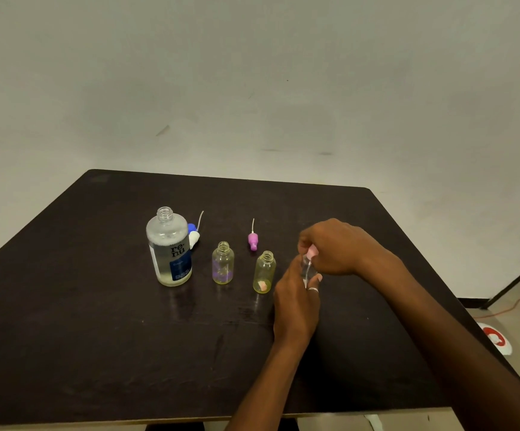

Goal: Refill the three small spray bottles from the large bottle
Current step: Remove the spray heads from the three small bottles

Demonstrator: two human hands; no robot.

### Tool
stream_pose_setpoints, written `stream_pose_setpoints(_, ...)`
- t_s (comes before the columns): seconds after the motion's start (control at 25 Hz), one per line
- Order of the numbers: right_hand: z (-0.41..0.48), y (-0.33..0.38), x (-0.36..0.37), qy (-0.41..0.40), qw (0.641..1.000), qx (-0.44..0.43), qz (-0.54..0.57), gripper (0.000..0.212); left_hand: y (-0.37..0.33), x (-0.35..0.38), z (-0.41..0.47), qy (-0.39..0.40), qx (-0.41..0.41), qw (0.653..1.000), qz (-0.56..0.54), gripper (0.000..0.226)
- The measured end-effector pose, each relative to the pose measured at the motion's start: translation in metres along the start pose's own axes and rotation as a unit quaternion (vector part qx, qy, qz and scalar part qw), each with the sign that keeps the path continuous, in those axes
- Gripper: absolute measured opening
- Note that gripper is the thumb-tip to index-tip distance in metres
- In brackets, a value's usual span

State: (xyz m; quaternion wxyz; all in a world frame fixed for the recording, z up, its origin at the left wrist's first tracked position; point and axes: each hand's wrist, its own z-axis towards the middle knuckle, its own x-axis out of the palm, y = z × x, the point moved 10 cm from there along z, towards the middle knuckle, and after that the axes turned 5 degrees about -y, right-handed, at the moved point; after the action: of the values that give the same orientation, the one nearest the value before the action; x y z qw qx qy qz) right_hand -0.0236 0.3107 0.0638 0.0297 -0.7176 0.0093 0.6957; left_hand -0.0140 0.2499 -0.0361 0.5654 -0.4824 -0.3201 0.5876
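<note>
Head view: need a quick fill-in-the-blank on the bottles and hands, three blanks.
1. The large bottle stands upright on the table with its cap ____.
2. ____ small bottles stand open with no hand on them: the left small bottle and the middle small bottle.
3. The left hand grips the third small bottle while the right hand pinches its spray head, coloured ____.

Missing words: off; two; pink.

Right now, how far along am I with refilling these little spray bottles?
Done: the large bottle is uncapped; the left small bottle and middle small bottle stand open, the white spray top and purple spray top lying behind them. In hand: your left hand holds the third small bottle while your right hand grips its pink top. Left: seemingly all pouring, then refitting the tops.
</note>
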Motion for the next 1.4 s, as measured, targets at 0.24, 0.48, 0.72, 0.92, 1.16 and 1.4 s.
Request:
stream_pose_setpoints(0.24, 0.000, -0.010, -0.009, -0.040, 0.993, 0.067, -0.083, 0.038, 0.000, 0.000, 0.000, -0.001, -0.004, 1.000, -0.010, 0.039)
stream_pose_setpoints(0.48, 0.005, 0.000, 0.006, 0.030, 0.999, 0.012, -0.024, 0.019, -0.002, -0.003, -0.001, -0.005, -0.007, 1.000, -0.015, 0.039)
stream_pose_setpoints(0.72, 0.009, -0.011, -0.003, -0.021, 0.997, 0.045, -0.058, 0.024, 0.000, -0.001, -0.001, -0.001, -0.006, 1.000, -0.019, 0.045)
stream_pose_setpoints(0.92, 0.001, -0.008, -0.052, -0.047, 0.997, 0.039, -0.048, 0.009, 0.005, 0.000, 0.001, -0.008, -0.017, 1.000, -0.006, 0.043)
stream_pose_setpoints(1.16, 0.012, -0.017, -0.114, -0.098, 0.992, 0.073, -0.030, 0.013, 0.008, 0.000, 0.001, -0.007, -0.025, 1.000, -0.014, 0.042)
stream_pose_setpoints(1.4, 0.065, -0.026, -0.059, -0.058, 0.991, 0.117, 0.022, 0.009, 0.008, -0.001, 0.000, -0.008, -0.034, 0.999, -0.013, 0.043)
